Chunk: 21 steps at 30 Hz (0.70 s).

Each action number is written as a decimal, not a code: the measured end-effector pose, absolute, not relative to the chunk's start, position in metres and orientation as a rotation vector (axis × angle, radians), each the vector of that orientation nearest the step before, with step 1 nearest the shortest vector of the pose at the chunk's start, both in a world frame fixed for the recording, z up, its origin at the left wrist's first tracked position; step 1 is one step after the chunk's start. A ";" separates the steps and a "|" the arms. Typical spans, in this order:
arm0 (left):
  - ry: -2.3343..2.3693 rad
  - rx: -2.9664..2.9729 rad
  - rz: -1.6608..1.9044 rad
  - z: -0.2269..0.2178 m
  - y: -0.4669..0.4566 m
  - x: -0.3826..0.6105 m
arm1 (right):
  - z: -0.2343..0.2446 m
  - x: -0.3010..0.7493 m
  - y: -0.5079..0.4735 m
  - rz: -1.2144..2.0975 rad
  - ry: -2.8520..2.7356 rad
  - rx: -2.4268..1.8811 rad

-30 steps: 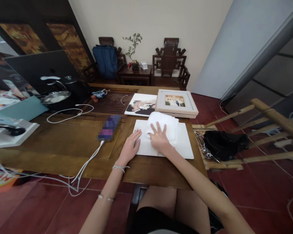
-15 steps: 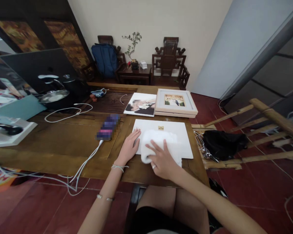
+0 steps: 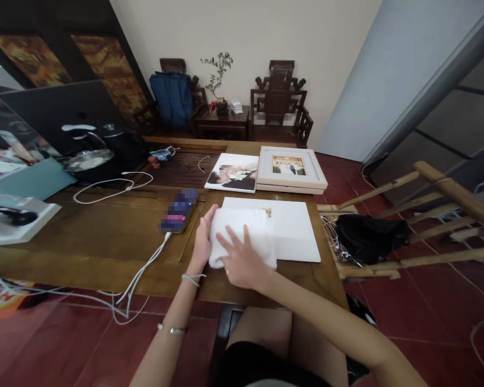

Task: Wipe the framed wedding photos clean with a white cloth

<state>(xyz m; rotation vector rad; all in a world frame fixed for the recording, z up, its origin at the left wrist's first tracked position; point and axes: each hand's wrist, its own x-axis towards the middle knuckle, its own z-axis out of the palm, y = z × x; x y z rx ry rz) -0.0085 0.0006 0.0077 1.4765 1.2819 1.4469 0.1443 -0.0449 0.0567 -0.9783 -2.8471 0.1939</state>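
Observation:
A folded white cloth [image 3: 242, 231] lies on the left part of a white board [image 3: 294, 231] that lies face down on the wooden table [image 3: 105, 236]. My right hand [image 3: 242, 263] presses flat on the cloth, fingers spread. My left hand [image 3: 204, 242] rests against the cloth's left edge, its fingers partly hidden behind the cloth. A small brass hanger [image 3: 268, 213] shows on the board just beyond the cloth.
A framed photo [image 3: 290, 169] and an unframed print [image 3: 234, 173] lie beyond the board. A phone [image 3: 179, 209] with a white cable [image 3: 145, 274] lies to the left. Pots [image 3: 91, 158], a laptop and papers fill the far left. Bamboo poles [image 3: 427, 215] and a black bag [image 3: 367, 236] are on the right.
My right hand has drawn the cloth from the board's far middle toward me and then to the left edge. My left hand stayed at the board's left side.

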 end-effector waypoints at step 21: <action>1.436 2.161 1.025 0.018 -0.006 0.005 | 0.078 0.119 0.067 0.537 -2.564 -1.344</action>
